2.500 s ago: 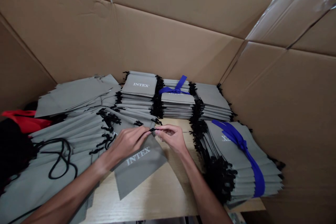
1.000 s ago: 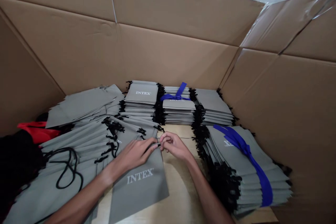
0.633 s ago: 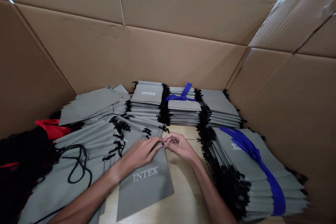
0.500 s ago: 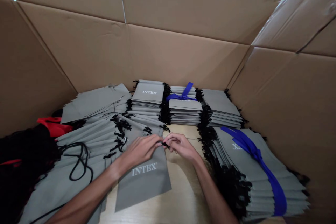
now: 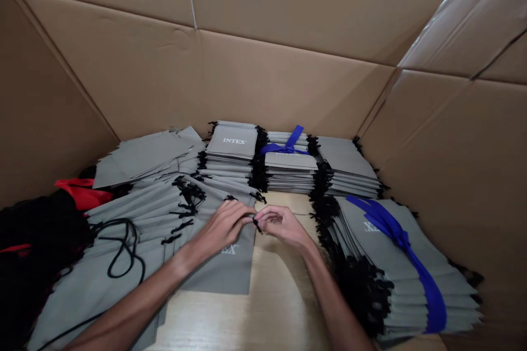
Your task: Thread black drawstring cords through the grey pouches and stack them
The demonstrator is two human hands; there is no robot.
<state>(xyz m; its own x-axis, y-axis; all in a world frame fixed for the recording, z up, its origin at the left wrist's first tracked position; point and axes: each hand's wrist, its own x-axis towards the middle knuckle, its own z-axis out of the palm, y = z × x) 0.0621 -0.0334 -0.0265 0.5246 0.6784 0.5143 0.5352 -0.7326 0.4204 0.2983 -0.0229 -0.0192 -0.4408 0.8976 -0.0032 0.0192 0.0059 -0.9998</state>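
Observation:
My left hand (image 5: 226,224) is closed in a pinch at the upper corner of a grey drawstring bag (image 5: 214,281) with white lettering, partly covering it. Close against it, my right hand (image 5: 285,225) pinches the bag's short black drawstring (image 5: 257,224). The fingertips of both hands nearly meet around this cord. Exactly how the cord runs between the fingers is too small to make out. Left of my left hand lies a fanned pile of grey bags (image 5: 132,203) with black cord ends and a loose black cord loop (image 5: 132,249) on top.
Cardboard walls (image 5: 288,77) enclose the wooden table (image 5: 222,321). At the back stand stacked bags (image 5: 233,145) and a bundle tied with blue ribbon (image 5: 293,140). Another tied bundle (image 5: 411,279) lies at right. Black and red material (image 5: 37,236) is heaped at left.
The bag under my hands has shifted up and left, its lower edge now farther from me. My left hand covers more of the lettering. Both hands still pinch at the cord.

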